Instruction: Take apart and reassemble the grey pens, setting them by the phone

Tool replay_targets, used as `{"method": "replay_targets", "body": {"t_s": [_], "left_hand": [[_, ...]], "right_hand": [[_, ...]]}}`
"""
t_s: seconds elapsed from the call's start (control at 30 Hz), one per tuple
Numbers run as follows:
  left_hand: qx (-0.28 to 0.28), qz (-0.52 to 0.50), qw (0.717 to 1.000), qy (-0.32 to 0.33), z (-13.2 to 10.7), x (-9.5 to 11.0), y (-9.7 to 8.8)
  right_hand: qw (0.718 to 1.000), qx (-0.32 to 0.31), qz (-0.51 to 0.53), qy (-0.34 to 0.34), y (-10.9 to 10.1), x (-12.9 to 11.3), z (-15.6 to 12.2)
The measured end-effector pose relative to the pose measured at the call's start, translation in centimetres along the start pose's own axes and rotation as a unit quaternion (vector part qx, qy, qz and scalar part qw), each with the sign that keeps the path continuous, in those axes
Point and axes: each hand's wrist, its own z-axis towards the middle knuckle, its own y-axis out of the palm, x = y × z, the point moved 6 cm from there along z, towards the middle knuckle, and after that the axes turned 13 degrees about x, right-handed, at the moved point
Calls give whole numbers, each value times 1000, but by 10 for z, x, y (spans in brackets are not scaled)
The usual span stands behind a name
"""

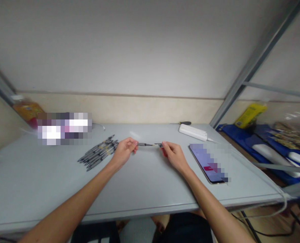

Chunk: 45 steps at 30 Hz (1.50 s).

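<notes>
Both of my hands meet over the middle of a grey table (145, 182), holding one grey pen (148, 144) between them. My left hand (124, 151) pinches the pen's left end with closed fingers. My right hand (172, 154) pinches its right end, fingers closed too. The pen is level, just above the tabletop. A pile of several similar grey pens (98, 152) lies on the table just left of my left hand.
A phone (205, 162) lies to the right of my right hand. A white power strip (193, 132) and a screwdriver (184, 123) lie at the back. A bottle (25, 109) stands far left. A metal frame post (251, 64) rises at right beside blue bins (271, 148).
</notes>
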Motion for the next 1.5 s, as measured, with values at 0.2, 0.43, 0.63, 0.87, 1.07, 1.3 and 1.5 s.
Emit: {"method": "replay_targets", "body": {"t_s": [0.2, 0.43, 0.63, 0.87, 1.07, 1.3, 1.5], "left_hand": [[3, -19, 1000, -23, 1, -3, -2], [-2, -5, 1000, -14, -1, 0, 0], [10, -6, 1000, -24, 1, -2, -2], [-3, 39, 999, 19, 1, -1, -2], [15, 89, 994, 68, -3, 8, -3], [16, 93, 992, 86, -8, 17, 1], [-28, 41, 998, 44, -10, 16, 9]], "right_hand": [[998, 19, 28, -52, -2, -5, 1], [999, -21, -36, -11, 3, -1, -1], [998, 18, 21, -51, -1, -6, -1], [1000, -19, -6, -6, 1, -2, -2], [994, -82, 45, 62, 7, 5, -1], [963, -130, 167, 170, 15, 16, -4], [969, -75, 176, 157, 10, 13, -1]]}}
